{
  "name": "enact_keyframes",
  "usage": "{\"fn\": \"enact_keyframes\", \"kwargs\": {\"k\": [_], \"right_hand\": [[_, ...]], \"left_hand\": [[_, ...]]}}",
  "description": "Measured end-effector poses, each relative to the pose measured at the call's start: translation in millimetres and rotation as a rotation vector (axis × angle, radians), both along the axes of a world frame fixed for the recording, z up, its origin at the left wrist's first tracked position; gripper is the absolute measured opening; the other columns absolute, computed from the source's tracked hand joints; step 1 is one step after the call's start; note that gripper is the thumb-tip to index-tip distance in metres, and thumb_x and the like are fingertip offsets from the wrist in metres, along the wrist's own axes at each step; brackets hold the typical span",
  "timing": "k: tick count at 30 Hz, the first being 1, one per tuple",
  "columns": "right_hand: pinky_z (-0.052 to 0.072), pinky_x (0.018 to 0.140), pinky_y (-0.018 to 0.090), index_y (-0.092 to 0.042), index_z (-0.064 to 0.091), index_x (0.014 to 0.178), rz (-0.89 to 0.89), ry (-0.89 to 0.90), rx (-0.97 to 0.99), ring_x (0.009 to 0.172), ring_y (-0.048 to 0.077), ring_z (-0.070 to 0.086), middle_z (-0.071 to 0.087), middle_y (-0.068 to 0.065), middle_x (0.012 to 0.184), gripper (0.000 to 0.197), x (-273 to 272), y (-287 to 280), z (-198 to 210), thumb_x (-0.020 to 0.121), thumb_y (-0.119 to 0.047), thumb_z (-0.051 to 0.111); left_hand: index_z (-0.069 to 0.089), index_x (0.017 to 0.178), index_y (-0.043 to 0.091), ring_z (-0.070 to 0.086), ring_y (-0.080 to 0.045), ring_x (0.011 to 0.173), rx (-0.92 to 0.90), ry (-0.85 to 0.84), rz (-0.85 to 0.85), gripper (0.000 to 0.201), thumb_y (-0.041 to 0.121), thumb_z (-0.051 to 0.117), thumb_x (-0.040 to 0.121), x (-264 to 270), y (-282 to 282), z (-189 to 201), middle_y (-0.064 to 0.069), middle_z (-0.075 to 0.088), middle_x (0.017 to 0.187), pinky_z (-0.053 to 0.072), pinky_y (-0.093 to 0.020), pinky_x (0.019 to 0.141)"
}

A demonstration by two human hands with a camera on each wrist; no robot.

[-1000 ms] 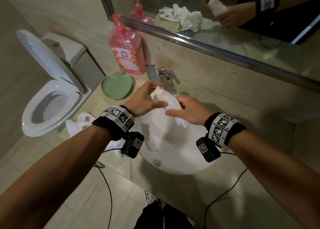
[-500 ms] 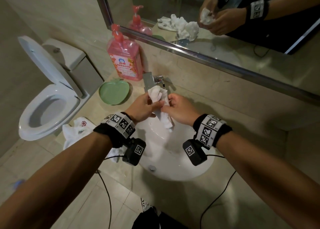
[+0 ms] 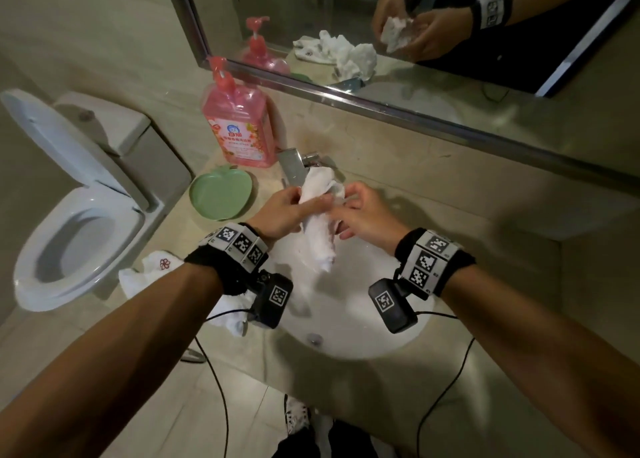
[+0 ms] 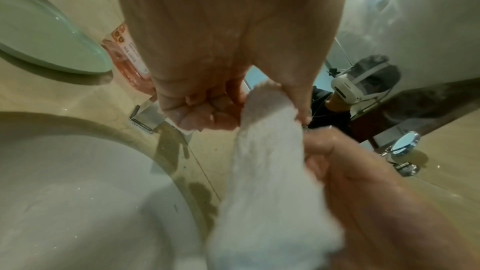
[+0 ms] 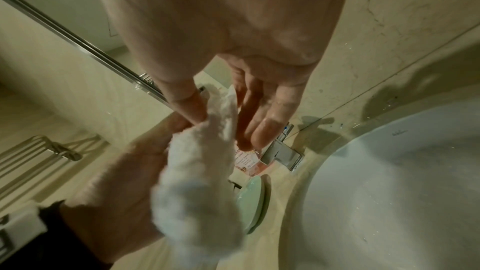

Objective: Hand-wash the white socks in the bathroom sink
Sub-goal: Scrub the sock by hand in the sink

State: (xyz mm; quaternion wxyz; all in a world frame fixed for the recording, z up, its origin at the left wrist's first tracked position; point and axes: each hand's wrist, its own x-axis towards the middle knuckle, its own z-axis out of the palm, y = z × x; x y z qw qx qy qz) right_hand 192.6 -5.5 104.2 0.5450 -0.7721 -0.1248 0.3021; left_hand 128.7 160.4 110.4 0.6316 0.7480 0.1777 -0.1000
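Observation:
A wet white sock (image 3: 320,236) hangs lengthwise over the white sink (image 3: 349,333), just in front of the faucet (image 3: 294,167). My left hand (image 3: 291,208) pinches its upper part from the left, with the fingers curled, as the left wrist view shows on the sock (image 4: 267,161). My right hand (image 3: 349,206) holds the same upper part from the right. In the right wrist view the sock's top edge (image 5: 221,114) lies between the thumb and the nearly straight fingers (image 5: 262,126). The sock's lower end dangles free above the basin.
A pink pump bottle (image 3: 239,125) and a green apple-shaped dish (image 3: 221,194) stand left of the faucet. More white socks (image 3: 152,270) lie on the counter's left end beside the open toilet (image 3: 69,232). A mirror (image 3: 450,59) runs along the back wall. Cables hang from both wrists.
A second ago the sock was bunched between both hands; now it is stretched out and hangs down from them, and both hands sit a little nearer the faucet.

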Motion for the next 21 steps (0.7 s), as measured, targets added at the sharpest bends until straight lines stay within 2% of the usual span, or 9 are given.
{"fn": "enact_keyframes", "kwargs": {"k": [1, 3, 6, 8, 10, 14, 16, 18, 21], "right_hand": [[0.06, 0.062, 0.031, -0.017, 0.055, 0.1, -0.017, -0.008, -0.004, 0.077, 0.02, 0.073, 0.072, 0.011, 0.097, 0.023, -2, -1, -1, 0.09, -0.027, 0.073], [0.06, 0.067, 0.032, -0.016, 0.057, 0.097, -0.049, -0.023, -0.008, 0.084, 0.025, 0.072, 0.072, 0.011, 0.097, 0.017, -7, -4, -2, 0.09, -0.021, 0.072], [0.06, 0.075, 0.034, -0.017, 0.057, 0.111, -0.033, 0.04, -0.001, 0.093, 0.018, 0.072, 0.073, 0.005, 0.105, 0.037, -15, -12, -3, 0.082, -0.016, 0.081], [0.061, 0.085, 0.045, -0.014, 0.061, 0.117, -0.01, 0.057, -0.012, 0.098, 0.022, 0.073, 0.074, 0.007, 0.107, 0.042, -20, -16, -6, 0.08, -0.013, 0.082], [0.058, 0.089, 0.052, -0.014, 0.065, 0.115, -0.03, 0.045, -0.011, 0.099, 0.025, 0.073, 0.075, 0.008, 0.107, 0.036, -25, -18, -7, 0.082, -0.009, 0.079], [0.058, 0.092, 0.05, -0.013, 0.063, 0.118, -0.088, 0.048, -0.009, 0.102, 0.022, 0.072, 0.074, 0.005, 0.11, 0.036, -34, -23, -11, 0.085, -0.007, 0.075], [0.059, 0.089, 0.05, -0.009, 0.061, 0.12, -0.099, 0.077, 0.003, 0.102, 0.023, 0.072, 0.073, 0.009, 0.112, 0.035, -37, -27, -14, 0.087, -0.006, 0.073], [0.06, 0.086, 0.05, -0.009, 0.06, 0.117, -0.143, 0.099, 0.031, 0.102, 0.025, 0.072, 0.072, 0.011, 0.114, 0.03, -39, -32, -16, 0.09, -0.002, 0.069], [0.061, 0.084, 0.05, -0.016, 0.061, 0.115, -0.146, 0.078, 0.022, 0.099, 0.023, 0.073, 0.072, 0.007, 0.113, 0.028, -41, -40, -16, 0.091, -0.003, 0.067]], "left_hand": [[0.063, 0.109, 0.021, 0.069, -0.029, 0.091, -0.066, -0.004, -0.036, 0.039, 0.046, 0.073, 0.081, -3, 0, -2, -0.01, 0.073, 0.101, 0.056, -0.044, 0.081], [0.064, 0.108, 0.032, 0.071, -0.023, 0.094, -0.174, -0.027, -0.106, 0.027, 0.041, 0.071, 0.084, -6, 0, -6, -0.001, 0.074, 0.101, 0.057, -0.039, 0.079], [0.066, 0.111, 0.039, 0.07, -0.016, 0.093, -0.24, -0.049, -0.176, 0.021, 0.041, 0.066, 0.09, -13, -5, -12, 0.003, 0.073, 0.104, 0.057, -0.032, 0.073], [0.06, 0.121, 0.029, 0.069, -0.02, 0.094, -0.168, -0.044, -0.174, 0.046, 0.056, 0.065, 0.084, -14, -9, -17, -0.004, 0.071, 0.108, 0.057, -0.041, 0.076], [0.06, 0.118, 0.023, 0.069, -0.02, 0.096, -0.12, -0.023, -0.15, 0.059, 0.064, 0.068, 0.076, -15, -13, -21, -0.006, 0.071, 0.109, 0.056, -0.044, 0.083], [0.058, 0.127, 0.011, 0.068, -0.03, 0.105, -0.296, 0.077, -0.101, 0.054, 0.042, 0.069, 0.084, -15, -14, -28, -0.013, 0.07, 0.115, 0.056, -0.044, 0.085], [0.057, 0.129, 0.008, 0.068, -0.03, 0.106, -0.272, 0.094, -0.115, 0.047, 0.039, 0.061, 0.093, -19, -17, -31, -0.012, 0.07, 0.115, 0.056, -0.039, 0.083], [0.06, 0.126, 0.006, 0.068, -0.032, 0.106, -0.246, 0.105, -0.052, 0.041, 0.036, 0.054, 0.1, -24, -24, -34, -0.014, 0.071, 0.114, 0.057, -0.04, 0.084], [0.061, 0.12, 0.004, 0.069, -0.037, 0.101, -0.204, 0.052, 0.047, 0.033, 0.029, 0.058, 0.099, -31, -37, -33, -0.017, 0.071, 0.11, 0.058, -0.046, 0.083]]}}
